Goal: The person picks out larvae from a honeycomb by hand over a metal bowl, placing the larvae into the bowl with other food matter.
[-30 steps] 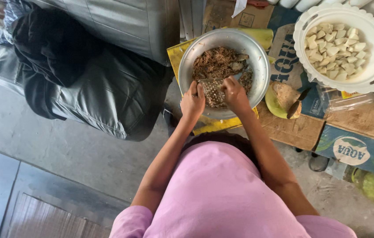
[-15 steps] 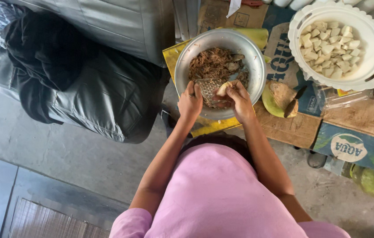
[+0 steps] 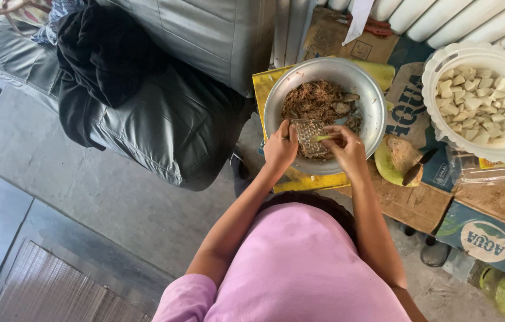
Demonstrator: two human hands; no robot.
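A round metal bowl (image 3: 276, 101) with brown shredded food (image 3: 315, 98) rests on flattened cardboard. My left hand (image 3: 279, 149) grips the near edge of a small metal grater (image 3: 309, 136) that leans inside the bowl. My right hand (image 3: 347, 152) presses a small pale yellow-green piece (image 3: 322, 138) against the grater's face. Both arms reach out from a pink shirt at the bottom of the view.
A white basket (image 3: 431, 83) of pale cut chunks sits at the right. A halved fruit (image 3: 392, 161) with a dark-handled knife (image 3: 413, 170) lies beside the bowl. A grey cushion (image 3: 163, 125) with dark cloth lies to the left. Cardboard (image 3: 485, 203) covers the floor at the right.
The view has shifted slightly. My right hand has slid the pale piece along the grater; my left hand keeps its hold at the bowl's near rim.
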